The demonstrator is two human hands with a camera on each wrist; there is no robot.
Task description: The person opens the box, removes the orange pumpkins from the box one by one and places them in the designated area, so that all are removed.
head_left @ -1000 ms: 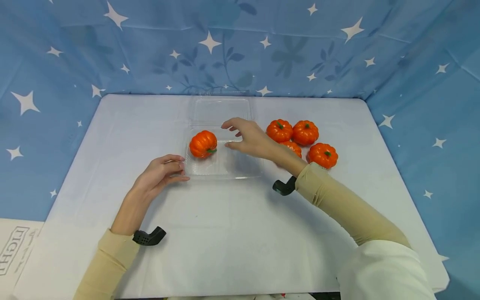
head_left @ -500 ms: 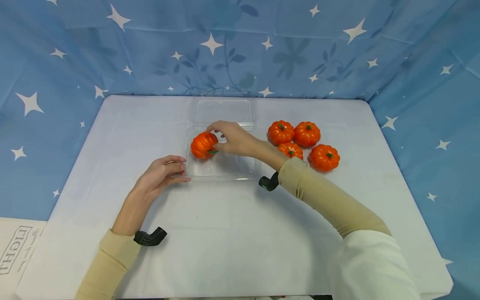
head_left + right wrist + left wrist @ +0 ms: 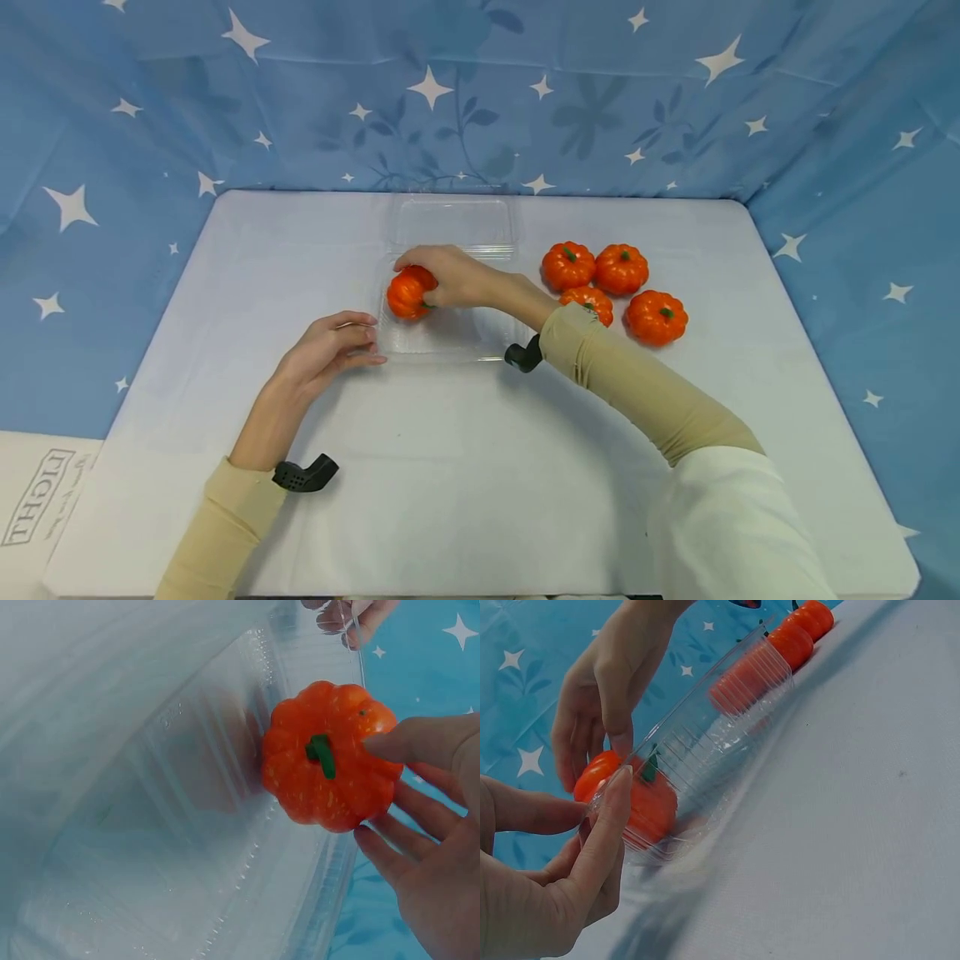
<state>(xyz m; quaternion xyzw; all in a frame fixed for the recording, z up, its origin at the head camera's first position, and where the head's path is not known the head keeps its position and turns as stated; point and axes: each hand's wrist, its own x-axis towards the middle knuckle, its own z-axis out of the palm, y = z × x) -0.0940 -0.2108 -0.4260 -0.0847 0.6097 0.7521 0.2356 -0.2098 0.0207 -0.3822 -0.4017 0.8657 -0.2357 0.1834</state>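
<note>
A small orange toy pumpkin (image 3: 409,293) with a green stem sits tilted on its side at the left end of a clear plastic container (image 3: 457,354). My right hand (image 3: 459,277) grips this pumpkin, its thumb on the stem side and the fingers around the back, as the right wrist view shows (image 3: 442,817). At the container's left edge, my left hand (image 3: 330,346) pinches the rim between thumb and fingertips. The left wrist view shows this pinch, with the pumpkin just behind the clear wall (image 3: 697,735).
Several more orange pumpkins (image 3: 656,317) stand grouped on the white table (image 3: 450,483), right of the container. The container's clear lid (image 3: 453,221) lies open toward the back. A blue curtain (image 3: 495,92) with white stars surrounds the table's back and sides.
My right hand has moved left over the container and closed around the pumpkin there. My left hand has stayed at the container's left edge.
</note>
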